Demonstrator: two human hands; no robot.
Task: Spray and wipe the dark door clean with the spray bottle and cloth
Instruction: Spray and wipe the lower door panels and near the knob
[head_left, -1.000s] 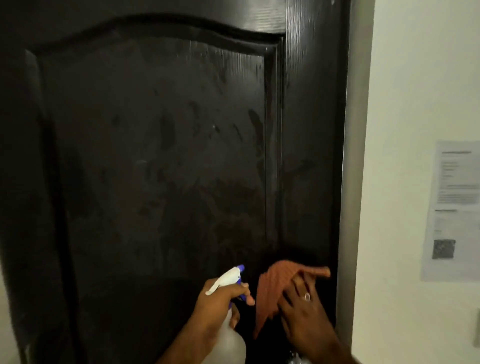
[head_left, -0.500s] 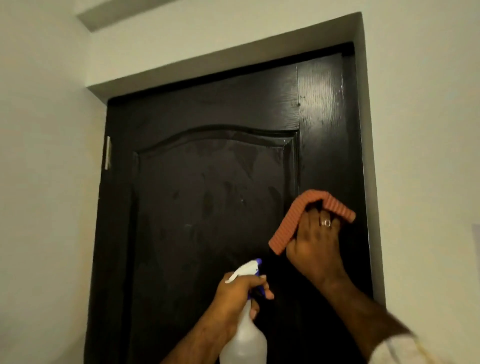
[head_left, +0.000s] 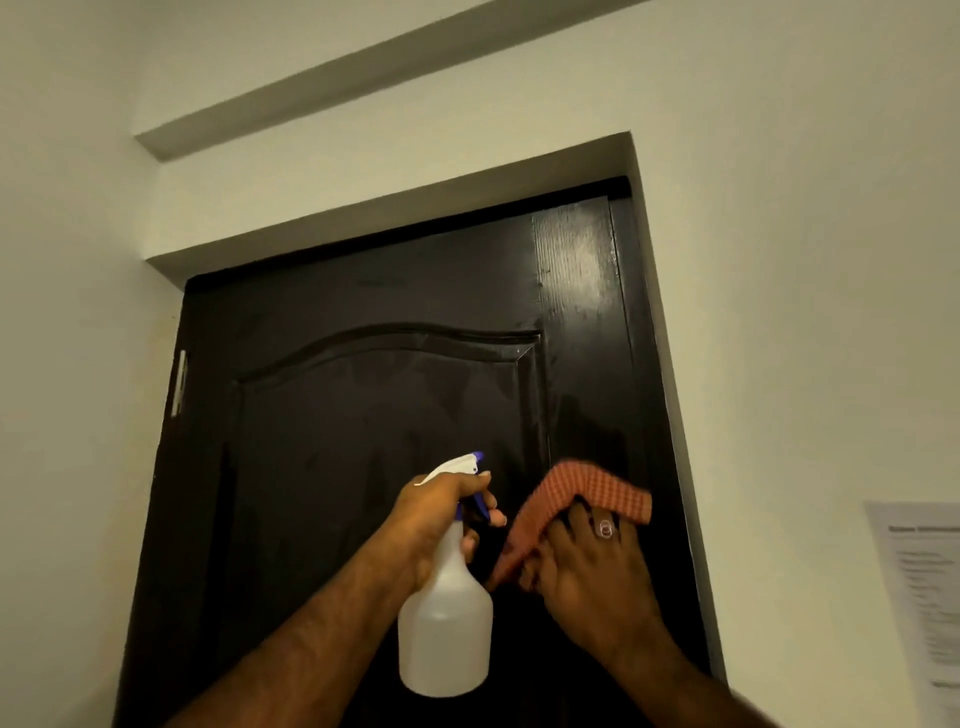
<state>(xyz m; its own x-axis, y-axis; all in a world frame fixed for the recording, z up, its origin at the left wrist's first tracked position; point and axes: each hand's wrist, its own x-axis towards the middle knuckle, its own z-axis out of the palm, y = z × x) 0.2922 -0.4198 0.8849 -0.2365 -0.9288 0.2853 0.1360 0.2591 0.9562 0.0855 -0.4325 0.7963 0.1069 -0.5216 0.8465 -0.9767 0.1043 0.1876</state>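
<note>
Head view: wiping is going on, the upper part seems still to do

Head camera looks up at the dark door (head_left: 363, 467), and we judge the task to be somewhere in the middle. Our right hand (head_left: 587, 561) presses the orange cloth (head_left: 587, 491) flat against the right side of the door, just beside the edge of the raised panel; the fingers lie over the cloth and the thumb seems to pinch its lower fold. Our left hand (head_left: 441, 512) grips the neck of the spray bottle (head_left: 445, 618), one finger on the blue trigger, with the nozzle turned to the panel and the bottle held a little in front of the door, not touching it.

On the panel we see faint streaks and dull patches, which may be wet spray or marks not yet wiped; we cannot tell which. The right stile above the cloth shines, so perhaps it is damp. The top rail and the left side show no clear sign of wiping, so we think these are left to do
</note>
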